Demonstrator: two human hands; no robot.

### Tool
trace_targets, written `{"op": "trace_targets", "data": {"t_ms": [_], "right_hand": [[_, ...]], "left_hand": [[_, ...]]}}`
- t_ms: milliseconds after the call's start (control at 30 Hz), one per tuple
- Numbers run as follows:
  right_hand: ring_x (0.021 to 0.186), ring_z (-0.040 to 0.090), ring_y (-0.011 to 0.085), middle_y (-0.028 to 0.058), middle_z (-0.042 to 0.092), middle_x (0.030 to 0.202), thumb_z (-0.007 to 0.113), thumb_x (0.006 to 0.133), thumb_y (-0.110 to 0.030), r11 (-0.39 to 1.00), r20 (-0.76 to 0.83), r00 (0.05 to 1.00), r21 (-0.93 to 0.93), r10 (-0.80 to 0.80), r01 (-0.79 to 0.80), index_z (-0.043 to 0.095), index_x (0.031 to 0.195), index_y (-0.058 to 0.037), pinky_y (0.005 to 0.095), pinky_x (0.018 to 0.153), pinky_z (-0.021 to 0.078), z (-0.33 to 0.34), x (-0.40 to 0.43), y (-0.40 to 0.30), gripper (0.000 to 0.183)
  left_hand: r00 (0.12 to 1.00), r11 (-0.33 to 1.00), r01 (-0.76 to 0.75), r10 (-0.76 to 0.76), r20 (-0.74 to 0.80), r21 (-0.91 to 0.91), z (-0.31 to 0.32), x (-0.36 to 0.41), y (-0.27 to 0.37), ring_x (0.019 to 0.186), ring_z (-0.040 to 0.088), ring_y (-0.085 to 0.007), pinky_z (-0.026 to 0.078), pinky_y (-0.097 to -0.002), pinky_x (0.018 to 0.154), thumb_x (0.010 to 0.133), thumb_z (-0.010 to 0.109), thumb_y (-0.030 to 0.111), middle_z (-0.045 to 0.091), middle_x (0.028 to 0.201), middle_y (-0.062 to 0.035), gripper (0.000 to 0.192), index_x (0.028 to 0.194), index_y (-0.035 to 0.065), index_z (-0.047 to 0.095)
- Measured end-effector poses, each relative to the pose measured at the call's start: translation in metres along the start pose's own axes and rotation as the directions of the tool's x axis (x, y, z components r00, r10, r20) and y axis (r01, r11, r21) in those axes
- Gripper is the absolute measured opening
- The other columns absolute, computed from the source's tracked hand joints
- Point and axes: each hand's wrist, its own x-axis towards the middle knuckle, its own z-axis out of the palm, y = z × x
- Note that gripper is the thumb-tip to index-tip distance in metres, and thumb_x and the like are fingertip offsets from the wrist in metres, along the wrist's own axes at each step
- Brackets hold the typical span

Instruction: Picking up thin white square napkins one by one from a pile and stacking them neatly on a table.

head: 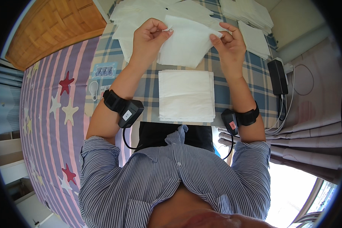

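A thin white cloth sheet [185,42] hangs spread between my two hands, above the far part of the table. My left hand [149,35] pinches its left upper corner between thumb and fingers. At the opposite corner, my right hand [230,47] grips with thumb and bent fingers, the index finger lifted away. Nearer my body, a neat square stack of white cloths [186,97] lies at the table's front edge. Beyond the held sheet spreads a loose, overlapping pile of white cloths [139,17], partly hidden by my left hand and the sheet.
Two more white stacks, a farther one [249,14] and a nearer one [255,40], lie at the back right on the plaid tablecloth [252,85]. A black power adapter [278,77] with white cables sits at the right edge. A striped bed [48,114] adjoins the left side.
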Motion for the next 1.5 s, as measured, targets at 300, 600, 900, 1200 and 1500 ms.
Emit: {"op": "trace_targets", "data": {"t_ms": [300, 600, 900, 1200, 1500], "right_hand": [[0.073, 0.058, 0.0118, 0.0121, 0.062, 0.084, 0.063, 0.075, -0.004, 0.888, 0.260, 0.896, 0.201, 0.360, -0.415, 0.055, 0.096, 0.0040, 0.0223, 0.066, 0.0461, 0.009, -0.006, 0.013, 0.023], [0.061, 0.057, 0.0093, 0.0090, 0.062, 0.073, 0.062, 0.076, -0.005, 0.855, 0.202, 0.891, 0.259, 0.407, -0.449, 0.060, 0.086, 0.0034, 0.0191, 0.055, 0.0445, 0.006, -0.005, 0.021, 0.013], [0.066, 0.059, 0.0110, 0.0116, 0.063, 0.080, 0.061, 0.076, -0.005, 0.828, 0.242, 0.884, 0.317, 0.400, -0.462, 0.057, 0.094, 0.0042, 0.0202, 0.058, 0.0469, 0.006, -0.003, 0.012, 0.020], [0.064, 0.059, 0.0107, 0.0117, 0.063, 0.079, 0.061, 0.076, -0.004, 0.871, 0.220, 0.884, 0.189, 0.413, -0.454, 0.057, 0.094, 0.0061, 0.0200, 0.057, 0.0469, 0.000, -0.001, 0.008, 0.021], [0.058, 0.056, 0.0085, 0.0073, 0.063, 0.073, 0.062, 0.076, -0.007, 0.847, 0.161, 0.884, 0.255, 0.438, -0.466, 0.060, 0.091, 0.0029, 0.0187, 0.051, 0.0433, -0.003, -0.001, 0.018, 0.018]], "left_hand": [[0.998, 0.994, 0.018, -0.024, -0.053, -0.104, -0.003, 0.002, 0.000, 0.068, 0.054, -0.0065, 0.043, -0.0176, 0.061, 0.074, 0.056, -0.006, 0.056, 0.072, -0.0024, 0.010, 0.076, 0.0013, 0.050], [0.983, 0.984, 0.173, -0.175, -0.059, -0.039, 0.000, -0.001, 0.005, 0.073, 0.056, -0.0098, 0.044, -0.0193, 0.069, 0.074, 0.061, -0.002, 0.058, 0.085, -0.0049, 0.024, 0.096, 0.0006, 0.053], [0.873, 0.879, 0.474, -0.462, 0.156, -0.047, -0.005, -0.001, 0.003, 0.079, 0.061, -0.0164, 0.049, -0.0254, 0.072, 0.072, 0.065, 0.007, 0.061, 0.090, -0.0132, 0.032, 0.100, -0.0042, 0.053], [0.878, 0.875, 0.475, -0.464, 0.118, -0.091, -0.003, 0.001, 0.007, 0.071, 0.061, -0.0135, 0.050, -0.0232, 0.063, 0.075, 0.062, 0.009, 0.062, 0.082, -0.0105, 0.022, 0.093, -0.0026, 0.058], [0.895, 0.894, 0.446, -0.446, 0.010, -0.030, -0.006, 0.002, 0.003, 0.052, 0.041, -0.0044, 0.035, -0.0187, 0.052, 0.079, 0.060, 0.016, 0.051, 0.059, 0.0035, 0.017, 0.066, 0.0056, 0.059]]}}
